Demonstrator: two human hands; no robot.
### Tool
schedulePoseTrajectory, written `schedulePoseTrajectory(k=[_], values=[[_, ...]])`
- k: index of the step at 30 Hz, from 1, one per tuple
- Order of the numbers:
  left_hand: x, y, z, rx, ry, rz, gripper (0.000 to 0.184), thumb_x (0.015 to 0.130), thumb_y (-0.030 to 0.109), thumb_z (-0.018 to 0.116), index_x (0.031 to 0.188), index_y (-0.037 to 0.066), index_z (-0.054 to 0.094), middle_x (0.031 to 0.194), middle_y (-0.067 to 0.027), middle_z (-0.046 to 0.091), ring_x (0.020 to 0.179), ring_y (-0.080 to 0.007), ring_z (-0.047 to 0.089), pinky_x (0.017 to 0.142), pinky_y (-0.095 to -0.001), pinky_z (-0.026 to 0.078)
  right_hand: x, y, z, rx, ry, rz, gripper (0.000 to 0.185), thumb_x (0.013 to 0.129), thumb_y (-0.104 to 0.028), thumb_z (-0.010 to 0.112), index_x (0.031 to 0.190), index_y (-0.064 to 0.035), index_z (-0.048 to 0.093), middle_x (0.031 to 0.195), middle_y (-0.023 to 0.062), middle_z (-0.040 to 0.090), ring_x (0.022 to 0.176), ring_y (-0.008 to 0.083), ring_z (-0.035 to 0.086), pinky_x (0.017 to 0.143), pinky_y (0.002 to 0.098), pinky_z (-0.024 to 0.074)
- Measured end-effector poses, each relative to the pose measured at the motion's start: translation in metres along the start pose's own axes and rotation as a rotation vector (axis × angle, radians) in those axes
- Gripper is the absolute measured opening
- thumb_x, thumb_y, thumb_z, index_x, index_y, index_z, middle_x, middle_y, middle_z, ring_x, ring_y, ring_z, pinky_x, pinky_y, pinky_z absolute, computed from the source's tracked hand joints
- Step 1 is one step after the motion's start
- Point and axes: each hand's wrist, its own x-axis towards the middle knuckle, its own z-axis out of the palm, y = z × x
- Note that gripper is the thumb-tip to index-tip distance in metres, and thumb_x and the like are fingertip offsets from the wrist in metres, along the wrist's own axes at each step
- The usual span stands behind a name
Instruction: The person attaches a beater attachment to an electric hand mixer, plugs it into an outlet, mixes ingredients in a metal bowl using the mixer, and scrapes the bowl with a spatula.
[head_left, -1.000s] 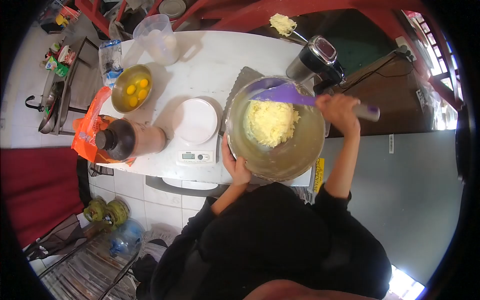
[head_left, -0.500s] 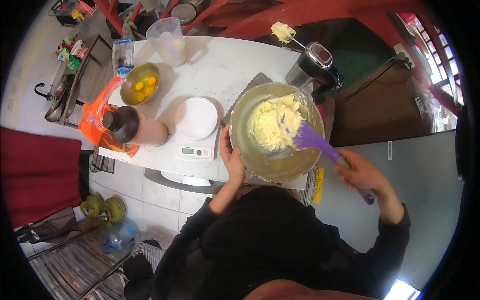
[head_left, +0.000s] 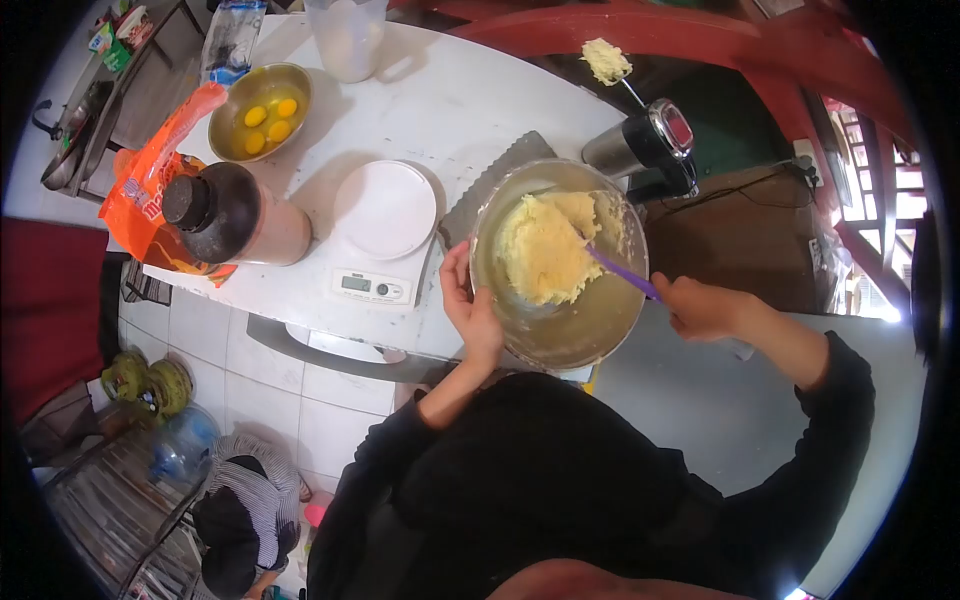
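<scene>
A metal mixing bowl [head_left: 590,345] stands at the right end of the table, tilted a little toward me. My left hand [head_left: 475,318] grips its left side, thumb at the rim and fingers around the outside. Inside lies a thick mass of pale yellow batter [head_left: 545,250]. My right hand [head_left: 700,308] is closed around the handle of a purple spatula [head_left: 622,272]. The spatula's blade is sunk into the batter's right side and mostly hidden. Behind the bowl stands a hand mixer [head_left: 650,145], with a clump of batter [head_left: 606,62] on its beaters.
On the white table [head_left: 440,100] are a kitchen scale [head_left: 372,287] with a white plate [head_left: 386,210], a bowl of egg yolks [head_left: 262,150], a dark-capped bottle [head_left: 230,215], an orange bag [head_left: 145,200] and a plastic jug [head_left: 347,40]. Another person [head_left: 250,510] is low at the left.
The spatula has turned from lying flat over the batter to edge-on, its blade now dug in. My view has shifted, and another person shows more fully at the lower left.
</scene>
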Motion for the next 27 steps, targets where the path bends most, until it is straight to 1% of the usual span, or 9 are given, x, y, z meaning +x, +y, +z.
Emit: schedulePoseTrajectory(k=[2,5,8,11,14,18,23,26,27], values=[[0.000,-0.005,-0.002,-0.013,0.012,-0.001,0.052,0.067,-0.006,0.037,0.119,-0.003,0.033,0.116,-0.0147,0.044,0.107,-0.0185,0.043,0.089,-0.0281,0.035,0.001,-0.027,-0.012,0.146,-0.133,0.036,0.032,0.071,0.003,0.042,0.102,0.0065,0.032,0.079,0.0246,0.050,0.075,0.0351,0.057,0.063,0.0422,0.0457],[-0.001,-0.006,-0.003,-0.029,0.002,0.018,0.051,0.067,-0.007,0.036,0.118,-0.002,0.033,0.115,-0.0147,0.045,0.105,-0.0184,0.044,0.089,-0.0278,0.035,0.017,-0.037,0.007,0.186,-0.193,-0.075,0.033,0.070,0.005,0.041,0.101,0.0070,0.031,0.078,0.0243,0.050,0.072,0.0335,0.057,0.057,0.0390,0.0463],[-0.003,-0.005,-0.002,-0.042,0.009,0.038,0.048,0.068,-0.008,0.036,0.115,0.001,0.033,0.112,-0.0142,0.047,0.103,-0.0184,0.045,0.088,-0.0273,0.035,0.026,-0.029,0.056,0.188,0.052,-0.340,0.032,0.071,0.004,0.040,0.101,0.0079,0.030,0.074,0.0244,0.050,0.072,0.0342,0.056,0.056,0.0386,0.0456],[-0.001,-0.004,0.003,-0.068,0.043,0.075,0.043,0.069,-0.010,0.037,0.109,0.004,0.033,0.108,-0.0134,0.049,0.099,-0.0173,0.046,0.085,-0.0260,0.036,0.005,-0.047,0.060,0.251,-0.071,-0.119,0.033,0.072,0.003,0.040,0.104,0.0053,0.032,0.073,0.0243,0.050,0.076,0.0353,0.054,0.061,0.0416,0.0436],[-0.002,-0.007,-0.002,-0.078,0.059,0.023,0.039,0.070,-0.013,0.038,0.103,0.007,0.033,0.107,-0.0126,0.050,0.094,-0.0150,0.048,0.078,-0.0232,0.039,-0.018,-0.029,0.063,0.230,0.086,-0.036,0.032,0.073,0.001,0.042,0.104,0.0015,0.035,0.075,0.0240,0.052,0.077,0.0366,0.053,0.064,0.0440,0.0412],[0.000,-0.010,-0.008,-0.019,0.044,-0.019,0.037,0.071,-0.013,0.038,0.100,0.008,0.033,0.106,-0.0122,0.051,0.084,-0.0100,0.048,0.066,-0.0186,0.039,-0.053,-0.018,0.031,0.112,0.162,-0.079,0.029,0.075,-0.002,0.046,0.103,-0.0009,0.039,0.078,0.0228,0.053,0.076,0.0375,0.053,0.063,0.0442,0.0412],[-0.001,-0.011,-0.001,-0.057,0.021,0.026,0.038,0.070,-0.014,0.038,0.101,0.008,0.033,0.106,-0.0121,0.050,0.083,-0.0092,0.047,0.066,-0.0176,0.038,-0.074,-0.015,0.004,0.139,0.101,0.020,0.030,0.075,-0.008,0.051,0.103,-0.0015,0.042,0.082,0.0221,0.054,0.080,0.0366,0.051,0.067,0.0427,0.0410],[-0.002,-0.009,-0.003,-0.032,0.013,0.007,0.039,0.070,-0.014,0.038,0.102,0.008,0.033,0.106,-0.0120,0.049,0.085,-0.0101,0.048,0.068,-0.0180,0.038,-0.079,0.007,-0.001,0.072,0.146,-0.112,0.031,0.076,-0.009,0.053,0.104,-0.0021,0.042,0.083,0.0208,0.054,0.082,0.0356,0.051,0.069,0.0410,0.0411],[-0.002,-0.009,-0.004,-0.015,0.007,0.003,0.039,0.070,-0.014,0.038,0.102,0.008,0.033,0.106,-0.0119,0.049,0.086,-0.0105,0.048,0.069,-0.0182,0.038,-0.080,0.005,-0.006,0.077,0.145,-0.068,0.031,0.076,-0.010,0.053,0.104,-0.0023,0.041,0.083,0.0206,0.054,0.083,0.0355,0.051,0.069,0.0405,0.0413]])
